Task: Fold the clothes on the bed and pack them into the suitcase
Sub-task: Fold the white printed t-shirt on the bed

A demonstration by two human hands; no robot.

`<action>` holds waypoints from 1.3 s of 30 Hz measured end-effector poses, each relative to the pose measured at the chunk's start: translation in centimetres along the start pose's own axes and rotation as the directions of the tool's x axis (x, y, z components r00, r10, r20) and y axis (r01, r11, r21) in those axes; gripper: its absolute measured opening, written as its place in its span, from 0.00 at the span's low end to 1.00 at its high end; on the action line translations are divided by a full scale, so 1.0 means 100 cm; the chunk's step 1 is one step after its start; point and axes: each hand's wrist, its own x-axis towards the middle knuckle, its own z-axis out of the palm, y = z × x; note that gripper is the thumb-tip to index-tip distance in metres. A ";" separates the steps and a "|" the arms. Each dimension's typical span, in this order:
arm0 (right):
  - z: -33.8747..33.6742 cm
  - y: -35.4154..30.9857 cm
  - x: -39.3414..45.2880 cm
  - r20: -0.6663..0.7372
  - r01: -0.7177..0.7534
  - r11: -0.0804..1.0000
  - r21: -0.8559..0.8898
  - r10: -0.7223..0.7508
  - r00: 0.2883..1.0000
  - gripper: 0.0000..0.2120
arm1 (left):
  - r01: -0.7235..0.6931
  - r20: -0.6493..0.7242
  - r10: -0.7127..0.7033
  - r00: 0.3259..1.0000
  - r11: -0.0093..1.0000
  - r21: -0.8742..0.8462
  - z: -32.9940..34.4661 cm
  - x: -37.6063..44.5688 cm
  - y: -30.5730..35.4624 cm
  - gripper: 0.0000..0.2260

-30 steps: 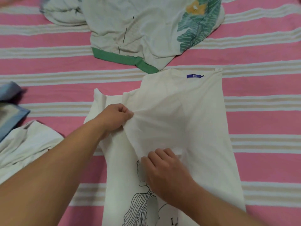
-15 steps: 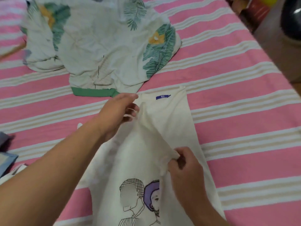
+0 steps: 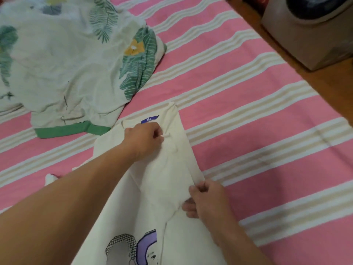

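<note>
Nearest the camera, low in the frame, a printed drawing of figures (image 3: pixel 131 249) is seen on the cream T-shirt (image 3: pixel 152 188), which is spread lengthwise across the middle of the pink striped bedspread (image 3: pixel 248 115). At lower right the shirt's folded edge is pinched by the right hand (image 3: pixel 205 199), fingers curled tight around the cloth. Higher up, at centre frame, the left hand (image 3: pixel 145 138) is closed on a gather of fabric just below the blue neck label (image 3: pixel 150 119), and a ridge of cloth is drawn taut between the two grips. The side panel appears to be in the middle of being laid over, so the fold is judged only partly done. For a clean result, the tension between both pinches should be kept even, the edge should be lowered parallel to the shirt's long side, and the wrinkles near the collar should be smoothed before anything is released. Farther off, at upper left, a leaf-print garment with a green hem (image 3: pixel 72 69) is left crumpled and unfolded. Beyond the bed, at upper right, a grey-brown appliance (image 3: pixel 309 31) is glimpsed on the wooden floor. No suitcase is shown.
</note>
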 end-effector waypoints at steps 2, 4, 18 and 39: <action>0.001 0.000 -0.006 0.001 0.018 1.000 0.012 -0.018 1.000 0.07 | 0.002 -0.101 -0.009 0.995 0.997 -0.073 -0.002 -0.002 0.005 0.06; 0.000 0.000 -0.011 -0.009 0.020 1.000 0.008 -0.020 1.000 0.08 | -0.039 -0.147 0.011 0.989 0.980 -0.193 -0.004 -0.005 0.013 0.07; -0.002 -0.001 -0.012 0.042 -0.073 0.988 -0.134 0.079 0.996 0.10 | 0.176 -0.150 -0.286 0.946 0.846 -0.504 0.024 -0.059 -0.068 0.06; -0.012 -0.034 0.000 -0.046 0.216 0.589 -0.779 -0.397 0.917 0.12 | 0.223 -0.142 -0.311 0.940 0.872 -0.436 0.064 -0.189 -0.001 0.10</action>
